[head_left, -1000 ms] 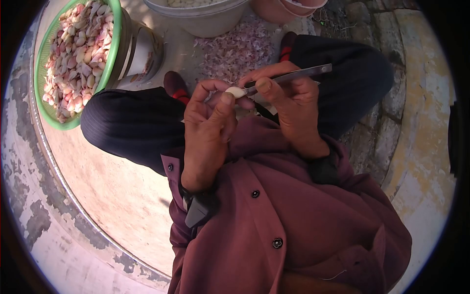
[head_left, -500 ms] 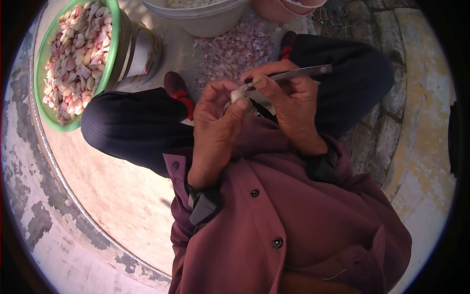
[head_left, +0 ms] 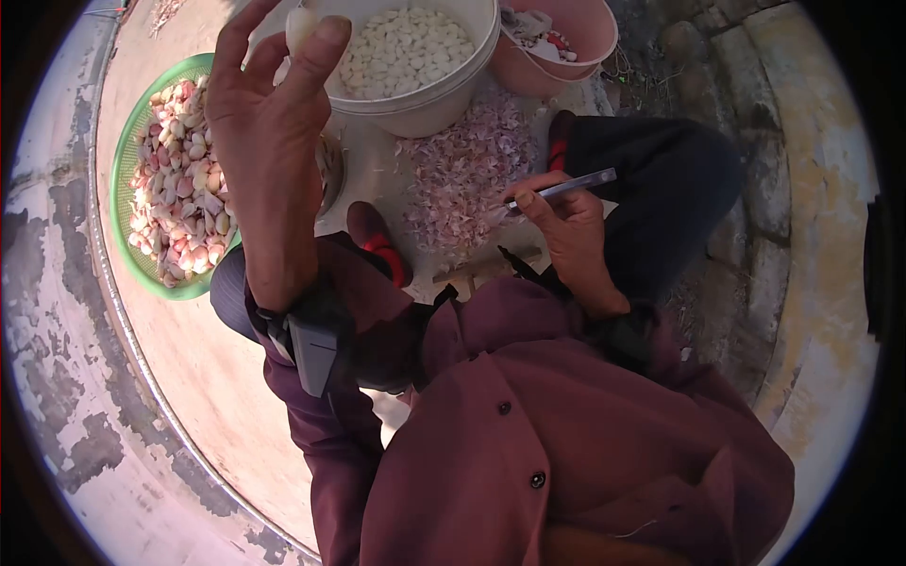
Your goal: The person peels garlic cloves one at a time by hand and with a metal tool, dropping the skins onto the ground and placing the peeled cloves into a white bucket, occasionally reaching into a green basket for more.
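Note:
My left hand is raised at the upper left, beside the rim of a white bucket. Between its thumb and fingers sits a pale peeled garlic clove. Many peeled white cloves lie inside the bucket. My right hand is closed around a small knife, over the right side of the lap. A bit of papery skin seems to hang near the blade's inner end. Pinkish garlic skins are heaped on the ground between my feet.
A green basket full of unpeeled cloves stands at the left, partly behind my left arm. At the top, a pink bucket holds whitish and reddish bits. Stone blocks edge the ground at the right.
My left hand has moved from beside my right hand up and left to the white bucket, carrying the clove. My right hand still grips the knife, slightly lower. The camera view has shifted.

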Tool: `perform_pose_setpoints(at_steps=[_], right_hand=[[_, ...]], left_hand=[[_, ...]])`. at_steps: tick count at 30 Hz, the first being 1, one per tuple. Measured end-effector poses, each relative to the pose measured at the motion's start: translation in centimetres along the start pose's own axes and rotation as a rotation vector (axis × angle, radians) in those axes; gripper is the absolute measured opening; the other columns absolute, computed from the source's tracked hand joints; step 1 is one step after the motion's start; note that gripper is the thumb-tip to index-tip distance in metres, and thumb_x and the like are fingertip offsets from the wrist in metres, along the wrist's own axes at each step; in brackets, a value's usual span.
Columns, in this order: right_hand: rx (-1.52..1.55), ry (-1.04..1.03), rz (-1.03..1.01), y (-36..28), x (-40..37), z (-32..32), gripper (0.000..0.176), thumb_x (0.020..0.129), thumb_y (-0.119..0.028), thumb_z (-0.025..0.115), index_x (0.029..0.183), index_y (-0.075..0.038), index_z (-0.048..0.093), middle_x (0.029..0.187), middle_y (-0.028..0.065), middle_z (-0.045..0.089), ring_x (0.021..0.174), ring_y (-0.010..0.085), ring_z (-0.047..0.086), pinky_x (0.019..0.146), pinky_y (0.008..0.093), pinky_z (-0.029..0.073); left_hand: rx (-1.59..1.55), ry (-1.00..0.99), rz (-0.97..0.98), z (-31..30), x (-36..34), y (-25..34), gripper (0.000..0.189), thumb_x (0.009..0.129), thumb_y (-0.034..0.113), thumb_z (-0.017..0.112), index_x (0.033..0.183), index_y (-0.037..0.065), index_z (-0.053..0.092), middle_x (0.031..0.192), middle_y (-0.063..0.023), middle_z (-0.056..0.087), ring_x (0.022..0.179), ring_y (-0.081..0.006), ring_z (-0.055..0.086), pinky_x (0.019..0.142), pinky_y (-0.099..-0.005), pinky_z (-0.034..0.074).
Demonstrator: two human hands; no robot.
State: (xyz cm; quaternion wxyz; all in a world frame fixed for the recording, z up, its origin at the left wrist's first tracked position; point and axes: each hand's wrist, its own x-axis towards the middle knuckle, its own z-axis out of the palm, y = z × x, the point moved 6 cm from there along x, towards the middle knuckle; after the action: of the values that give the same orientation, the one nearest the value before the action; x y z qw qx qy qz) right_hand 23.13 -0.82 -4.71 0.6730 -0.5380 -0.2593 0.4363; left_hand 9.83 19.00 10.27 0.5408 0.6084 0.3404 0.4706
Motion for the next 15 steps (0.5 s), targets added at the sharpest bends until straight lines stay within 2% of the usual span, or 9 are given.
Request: perform_pose_setpoints(at_steps=[2,3,5,6,8,9,11,12,15], right_hand=[[0.026,-0.01,0.012,0.1,-0.4,0.2,0.013,0.091,-0.012,0.065,0.097,-0.001,0.065,0.09,0.0038,0.068,0.082,0.0076,0.058,0.076,0.0241,0.047],[0.038,-0.017,0.024,0.4,-0.6,0.2,0.012,0.091,-0.012,0.065,0.097,-0.001,0.065,0.09,0.0041,0.068,0.082,0.0077,0.058,0.077,0.0241,0.048],[0.052,-0.019,0.034,0.7,-0.4,0.0,0.012,0.091,-0.012,0.065,0.097,-0.001,0.065,0.091,0.0044,0.068,0.082,0.0077,0.059,0.077,0.0241,0.048],[0.047,-0.008,0.027,0.8,-0.6,-0.3,0.012,0.091,-0.012,0.064,0.096,-0.001,0.064,0.091,0.0059,0.068,0.083,0.0088,0.06,0.077,0.0244,0.048],[0.041,0.002,0.035,1.3,-0.6,-0.7,0.013,0.092,-0.012,0.064,0.096,0.0,0.064,0.092,0.0074,0.068,0.083,0.01,0.061,0.078,0.0247,0.049],[0.031,0.006,0.037,1.5,-0.6,-0.9,0.013,0.092,-0.013,0.064,0.096,-0.001,0.064,0.092,0.0076,0.069,0.083,0.0102,0.061,0.077,0.0247,0.049],[0.017,-0.004,0.058,1.8,-0.6,-0.7,0.014,0.091,-0.014,0.064,0.097,-0.001,0.064,0.092,0.0081,0.069,0.084,0.0107,0.062,0.078,0.025,0.05],[0.018,-0.009,0.07,1.9,-0.5,-0.5,0.014,0.091,-0.014,0.064,0.097,-0.001,0.064,0.092,0.0081,0.069,0.084,0.0107,0.062,0.078,0.025,0.05],[0.031,-0.035,0.092,1.6,-0.4,0.3,0.013,0.092,-0.015,0.063,0.095,-0.002,0.063,0.092,0.0076,0.069,0.084,0.011,0.063,0.078,0.0261,0.05]], left_hand=[[0.398,0.073,0.126,0.2,3.9,-1.0,0.04,0.091,0.013,0.064,0.126,-0.001,0.051,0.098,-0.0081,0.063,0.069,-0.0074,0.053,0.056,-0.0214,0.041],[0.715,-0.212,0.759,0.2,3.7,0.6,0.046,0.089,0.016,0.067,0.125,-0.004,0.047,0.104,-0.0102,0.061,0.069,-0.0067,0.049,0.056,-0.0223,0.041],[-0.448,0.065,-0.296,-3.0,6.8,-7.0,0.035,0.093,0.015,0.06,0.119,-0.006,0.05,0.102,-0.0115,0.061,0.063,-0.0045,0.046,0.05,-0.0207,0.034],[-0.808,-0.276,-0.418,-3.9,6.4,-10.2,0.032,0.092,0.014,0.061,0.114,-0.008,0.051,0.109,-0.0122,0.058,0.072,-0.0062,0.051,0.061,-0.0191,0.04],[-0.117,-0.115,-0.052,-1.4,-0.8,-5.4,0.026,0.094,0.01,0.057,0.112,-0.007,0.051,0.108,-0.0104,0.057,0.083,-0.0094,0.053,0.076,-0.0199,0.045],[0.073,-0.183,-0.157,-2.0,-1.9,-7.0,0.023,0.092,-0.001,0.052,0.114,-0.006,0.049,0.112,-0.0112,0.055,0.091,-0.0139,0.054,0.09,-0.0226,0.043],[-0.355,-0.049,-0.52,-1.7,-4.7,-11.1,0.028,0.089,-0.008,0.05,0.116,-0.008,0.046,0.115,-0.0144,0.052,0.104,-0.0202,0.053,0.096,-0.0276,0.042],[-1.084,0.21,-0.815,-1.8,-7.2,-13.3,0.03,0.085,-0.011,0.05,0.115,-0.008,0.045,0.115,-0.0174,0.051,0.111,-0.0259,0.052,0.1,-0.033,0.043],[-1.034,0.15,-0.824,-0.6,-12.8,-13.4,0.031,0.084,-0.006,0.053,0.114,-0.006,0.046,0.112,-0.018,0.053,0.112,-0.0265,0.053,0.101,-0.0364,0.045]])
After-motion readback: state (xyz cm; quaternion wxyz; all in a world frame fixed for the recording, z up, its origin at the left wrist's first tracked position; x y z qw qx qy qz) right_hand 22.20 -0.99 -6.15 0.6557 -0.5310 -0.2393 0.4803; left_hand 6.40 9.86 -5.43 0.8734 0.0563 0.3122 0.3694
